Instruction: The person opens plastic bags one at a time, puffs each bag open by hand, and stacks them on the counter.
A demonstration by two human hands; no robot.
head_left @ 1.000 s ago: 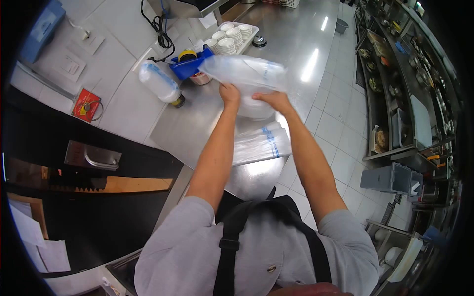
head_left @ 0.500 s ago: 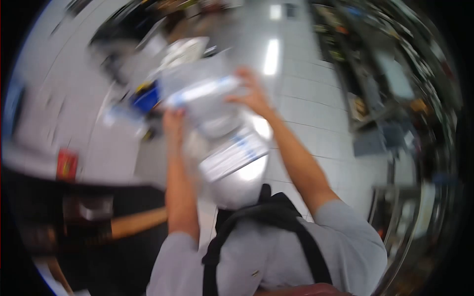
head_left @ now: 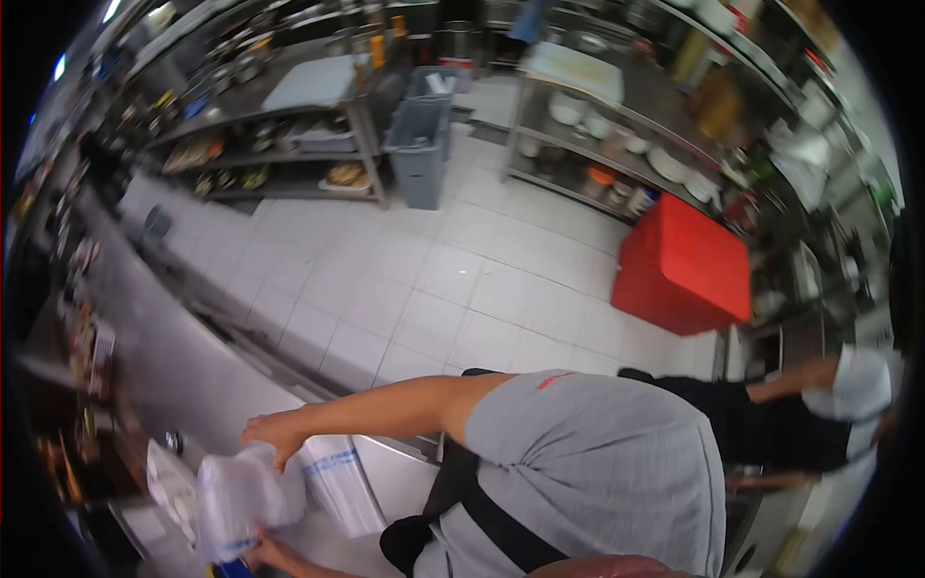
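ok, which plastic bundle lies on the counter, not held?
The flat, blue-printed bundle nearer the person's torso, lying on the steel counter. The bunched one is held between left hand and right hand.

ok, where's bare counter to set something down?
Long steel counter stretch between bell and floor-side edge; smaller patch between folded bags and black apron. Crowded: around the clear bag, with right hand, left hand and white tray close by.

Bare silver metal surface (head_left: pixel 178 332) leaves room beyond the right hand (head_left: pixel 277 435). Between both hands, a bulky translucent plastic bag (head_left: pixel 231 496) blocks passage; a flat, blue-printed clear plastic stack (head_left: pixel 345 486) lies bodyward, a small round silver bell (head_left: pixel 174 441) opposite.
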